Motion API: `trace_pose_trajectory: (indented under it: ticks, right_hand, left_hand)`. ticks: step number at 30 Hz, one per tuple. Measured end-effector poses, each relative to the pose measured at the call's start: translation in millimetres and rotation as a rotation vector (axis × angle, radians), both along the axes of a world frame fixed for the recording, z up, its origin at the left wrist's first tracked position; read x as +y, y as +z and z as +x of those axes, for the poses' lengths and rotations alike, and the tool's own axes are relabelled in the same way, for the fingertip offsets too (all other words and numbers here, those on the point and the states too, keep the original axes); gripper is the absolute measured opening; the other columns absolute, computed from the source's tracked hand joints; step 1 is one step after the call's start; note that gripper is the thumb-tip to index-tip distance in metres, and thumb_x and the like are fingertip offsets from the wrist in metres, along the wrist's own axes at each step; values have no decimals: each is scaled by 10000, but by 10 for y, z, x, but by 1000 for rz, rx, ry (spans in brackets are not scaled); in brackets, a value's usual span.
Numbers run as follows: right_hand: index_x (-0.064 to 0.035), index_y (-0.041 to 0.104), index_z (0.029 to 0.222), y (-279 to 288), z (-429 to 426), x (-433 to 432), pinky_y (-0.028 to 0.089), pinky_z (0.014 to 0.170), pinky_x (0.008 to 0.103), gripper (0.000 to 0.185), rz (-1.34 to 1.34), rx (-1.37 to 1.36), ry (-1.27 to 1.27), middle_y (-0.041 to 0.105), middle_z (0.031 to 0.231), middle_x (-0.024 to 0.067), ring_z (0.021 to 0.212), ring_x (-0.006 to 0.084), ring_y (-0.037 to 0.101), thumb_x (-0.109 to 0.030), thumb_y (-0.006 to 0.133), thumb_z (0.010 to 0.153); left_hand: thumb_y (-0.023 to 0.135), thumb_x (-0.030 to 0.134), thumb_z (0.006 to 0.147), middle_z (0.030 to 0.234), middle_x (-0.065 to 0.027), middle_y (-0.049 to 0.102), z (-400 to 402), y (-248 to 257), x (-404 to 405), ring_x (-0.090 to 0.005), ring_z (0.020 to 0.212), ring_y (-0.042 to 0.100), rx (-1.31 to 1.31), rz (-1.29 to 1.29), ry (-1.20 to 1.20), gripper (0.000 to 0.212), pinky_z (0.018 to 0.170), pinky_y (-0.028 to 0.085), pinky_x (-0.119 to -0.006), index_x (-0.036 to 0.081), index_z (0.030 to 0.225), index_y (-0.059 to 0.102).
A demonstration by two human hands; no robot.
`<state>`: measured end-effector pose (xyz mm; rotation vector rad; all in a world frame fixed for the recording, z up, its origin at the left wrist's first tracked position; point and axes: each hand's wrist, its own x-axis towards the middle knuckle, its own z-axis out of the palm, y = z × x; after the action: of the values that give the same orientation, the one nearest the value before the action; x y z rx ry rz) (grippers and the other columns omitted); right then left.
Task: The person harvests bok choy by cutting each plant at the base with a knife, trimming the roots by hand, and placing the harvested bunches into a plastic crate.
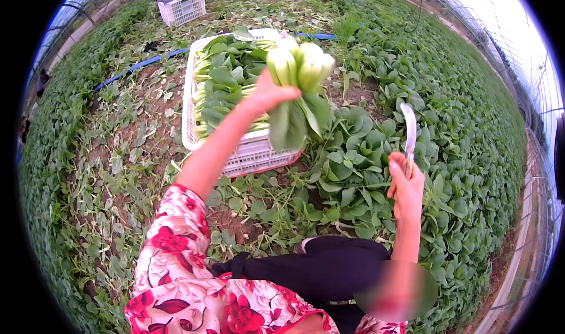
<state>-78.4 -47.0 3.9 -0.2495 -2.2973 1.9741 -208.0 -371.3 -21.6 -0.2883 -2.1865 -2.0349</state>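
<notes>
My left hand [276, 89] grips a bunch of bok choy [298, 69], its pale stem ends up and its leaves hanging down. The bunch is over the right side of a white plastic crate [189, 113]. Rows of bok choy [223, 76] lie packed in that crate, with pale stems along its left wall. My right hand [407, 184] holds a curved harvesting knife [409, 124] by its handle, blade pointing up, over the growing plants on the right. My left hand and its bunch hide part of the crate's right side.
Standing bok choy plants [353, 166] grow right of the crate and continue into a dense bed [468, 171]. A blue hose [145, 63] runs behind the crate. Another white crate [183, 10] with a dark cover stands farther back. Cut leaves litter the soil [145, 126] at left.
</notes>
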Motion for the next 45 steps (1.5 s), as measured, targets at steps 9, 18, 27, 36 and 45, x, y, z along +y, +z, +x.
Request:
trace_pose_trajectory:
  ticks: [9, 18, 27, 36, 45]
  right_hand:
    - [-3, 595, 966, -326, 30, 231, 342, 400, 204, 189, 147, -142, 2, 491, 657, -31, 481, 36, 408, -96, 667, 818]
    - [-20, 599, 936, -316, -13, 137, 332, 409, 198, 163, 257, -218, -6, 483, 623, -49, 472, 32, 407, -72, 683, 805]
    - [-9, 599, 938, -362, -64, 38, 347, 432, 207, 180, 256, -271, 26, 526, 687, -31, 518, 34, 428, -76, 695, 801]
    - [-4, 596, 941, -369, -42, 92, 347, 509, 203, 181, 284, -290, -16, 516, 732, -34, 587, 38, 424, -42, 689, 791]
    - [-11, 589, 930, -289, -172, 23, 346, 518, 210, 167, 354, -331, -90, 495, 685, -45, 589, 36, 411, -43, 676, 791]
  left_hand:
    - [722, 213, 615, 967, -108, 616, -1301, 106, -1351, -283, 940, 581, 458, -1684, 574, 834, 883, 374, -389, 203, 1380, 389]
    - [719, 407, 667, 1353, -191, 480, -1938, -1141, -2013, -306, 1295, 409, -240, -745, 33, 870, 1098, 240, -442, 226, 1436, 355]
    - [620, 284, 680, 1273, -170, 532, -1990, -939, -1732, -340, 1193, 478, -398, -1578, 286, 713, 1045, 267, -480, 255, 1368, 434]
    - [570, 282, 775, 1409, -180, 358, -2098, -1237, -1779, -335, 1336, 303, -129, -1738, 440, 673, 1091, 149, -536, 295, 1412, 357]
    - [483, 477, 843, 1563, -169, 26, -2145, -2116, -2204, -398, 1422, 105, -142, -1503, 294, 747, 1095, 80, -625, 370, 1488, 122]
